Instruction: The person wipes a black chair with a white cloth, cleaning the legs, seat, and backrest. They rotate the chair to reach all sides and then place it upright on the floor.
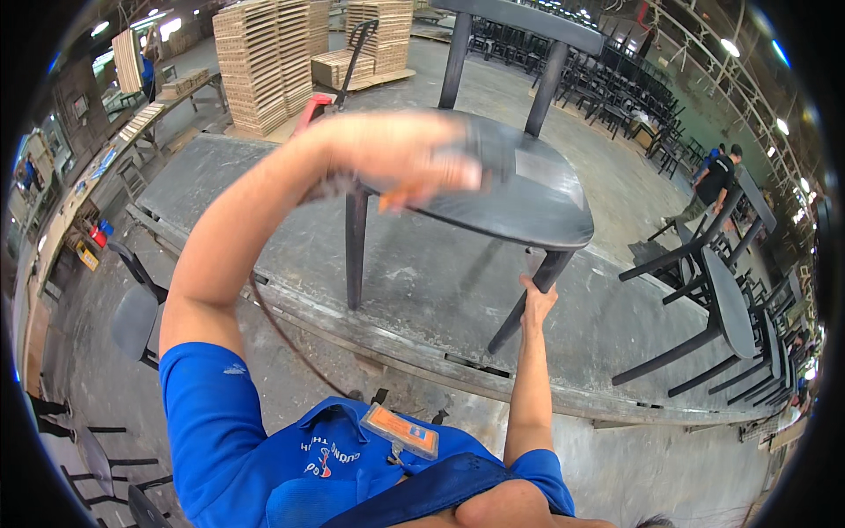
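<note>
A black wooden chair [546,211] with a smooth seat and upright back posts stands on a long grey table. My left hand [396,145] is over the left part of the seat, smeared by motion. Its fingers are too blurred to read. A small orange thing [398,195] shows under that hand, also blurred, and a dark patch lies by the fingertips. Lower right, my right hand [539,304] is closed round the chair's near right leg, below the seat.
More black chairs [729,304] stand along the table's right side, one close by. A dark hose [286,326] hangs over the near edge. Stacked wooden boards [264,66] and a pallet jack's red part [314,110] are beyond. Another person [717,180] is at far right.
</note>
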Demonstrator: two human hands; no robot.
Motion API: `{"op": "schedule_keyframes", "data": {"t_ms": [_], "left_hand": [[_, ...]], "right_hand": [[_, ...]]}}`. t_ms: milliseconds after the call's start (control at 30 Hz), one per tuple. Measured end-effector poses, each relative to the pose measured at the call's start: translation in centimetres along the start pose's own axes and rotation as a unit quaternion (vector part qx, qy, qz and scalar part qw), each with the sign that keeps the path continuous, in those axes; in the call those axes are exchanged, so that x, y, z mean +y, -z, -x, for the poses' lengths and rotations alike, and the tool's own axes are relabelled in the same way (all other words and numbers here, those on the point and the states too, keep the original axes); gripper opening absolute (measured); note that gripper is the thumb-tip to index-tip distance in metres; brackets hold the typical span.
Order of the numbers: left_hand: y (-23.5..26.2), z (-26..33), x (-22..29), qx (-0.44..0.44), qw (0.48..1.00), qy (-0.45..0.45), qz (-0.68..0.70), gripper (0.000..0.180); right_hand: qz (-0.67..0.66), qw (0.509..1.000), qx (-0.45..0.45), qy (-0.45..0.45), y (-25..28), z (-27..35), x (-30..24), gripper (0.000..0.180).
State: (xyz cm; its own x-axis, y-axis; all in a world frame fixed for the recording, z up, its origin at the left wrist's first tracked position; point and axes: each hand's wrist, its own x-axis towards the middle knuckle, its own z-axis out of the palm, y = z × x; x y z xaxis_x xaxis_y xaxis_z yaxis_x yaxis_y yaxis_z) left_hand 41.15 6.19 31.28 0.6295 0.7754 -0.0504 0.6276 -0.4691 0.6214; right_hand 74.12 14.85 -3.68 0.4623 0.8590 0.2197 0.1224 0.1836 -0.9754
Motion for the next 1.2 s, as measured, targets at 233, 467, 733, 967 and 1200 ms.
{"op": "schedule_keyframes", "data": {"t_ms": [233, 467, 733, 967, 1200], "left_hand": [[-5.1, 5.1, -6.0, 0.154, 0.983, 0.021, -0.096, 0.055], [-7.7, 4.8, -15.4, 0.45, 0.861, 0.13, 0.195, 0.045], [-6.7, -3.6, -18.3, 0.294, 0.905, 0.047, 0.304, 0.042], [-4.7, -10.4, -11.2, 0.178, 0.958, -0.075, 0.212, 0.042], [-5.6, -1.8, -21.1, 0.099, 0.982, 0.073, 0.145, 0.047]], "right_hand": [[-0.001, 0.997, -0.013, -0.076, -3.9, -2.1, -7.4, 0.043], [0.0, 0.994, 0.002, -0.114, -6.5, -6.8, -12.3, 0.05], [0.184, 0.979, 0.087, 0.031, -10.1, -13.1, -13.4, 0.037], [0.232, 0.968, 0.09, 0.04, -10.5, -14.7, -14.6, 0.04], [0.367, 0.901, 0.205, 0.107, -11.2, -14.7, -15.1, 0.051]]}}
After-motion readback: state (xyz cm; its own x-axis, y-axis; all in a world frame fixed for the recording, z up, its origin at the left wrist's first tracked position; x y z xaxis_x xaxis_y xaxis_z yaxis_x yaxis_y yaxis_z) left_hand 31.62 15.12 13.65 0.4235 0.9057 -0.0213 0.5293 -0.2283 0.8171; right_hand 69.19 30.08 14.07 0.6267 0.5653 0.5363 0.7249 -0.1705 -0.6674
